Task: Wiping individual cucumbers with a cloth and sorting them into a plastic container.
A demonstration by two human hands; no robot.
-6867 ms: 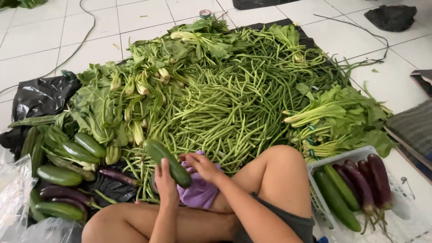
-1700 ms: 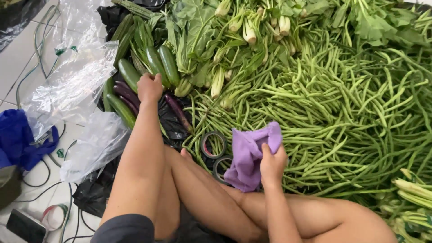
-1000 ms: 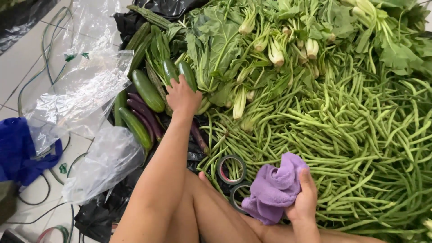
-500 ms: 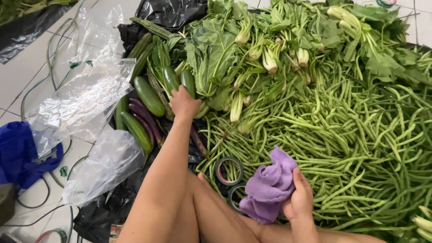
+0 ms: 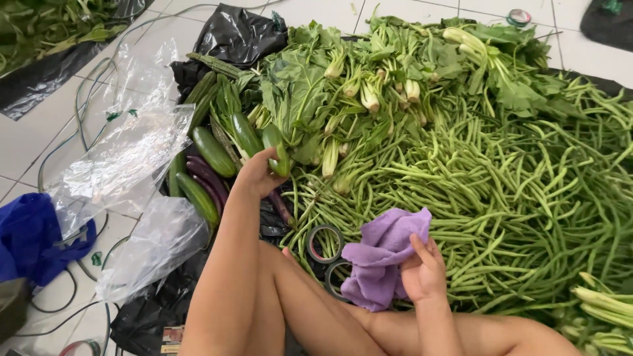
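**Mia:** What is the left hand doing?

**Ben:** It reaches out to the cucumber that lies at the edge of the leafy greens. The fingers curl round its near end, so the hand has hold of it. The cucumber lies flat, not lifted as far as I can see.

**Mia:** And the right hand?

**Ben:** It sits low, near the person's leg. It is closed on a purple cloth. The cloth is all bunched up, because the fingers pinch one side and the rest flops over the long beans.

**Mia:** Why are the other cucumbers over there?

**Ben:** I think like goes with like. They lie side by side on the black plastic sheet, next to the dark purple eggplants. The beans have their own big heap in the middle. The sheet likely keeps the food off the floor tiles.

**Mia:** What are those two rings?

**Ben:** Rolls of tape, just beside the cloth and touching the beans.

**Mia:** And on the left?

**Ben:** Clear plastic bags lie crumpled on the tiles, well apart from both hands. A blue cloth lies beyond them.
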